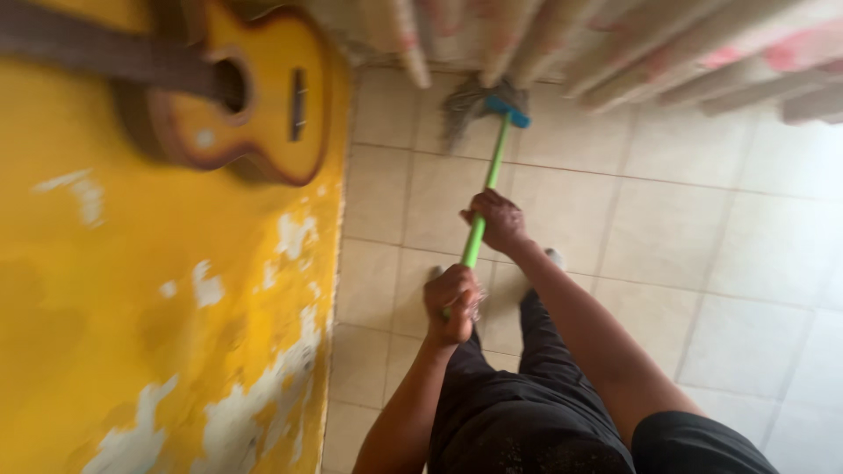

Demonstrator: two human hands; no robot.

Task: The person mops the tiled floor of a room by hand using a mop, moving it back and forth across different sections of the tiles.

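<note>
2 hands clenched on green mop handle (485, 197), left hand (453, 304) lower, right hand (497, 219) higher, mop head (481, 105) pointing away toward curtain (615, 44)

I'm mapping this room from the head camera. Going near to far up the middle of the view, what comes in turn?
Left hand gripping the green mop handle → right hand higher on it → blue mop head with grey strands on the tiled floor → curtain.
</note>
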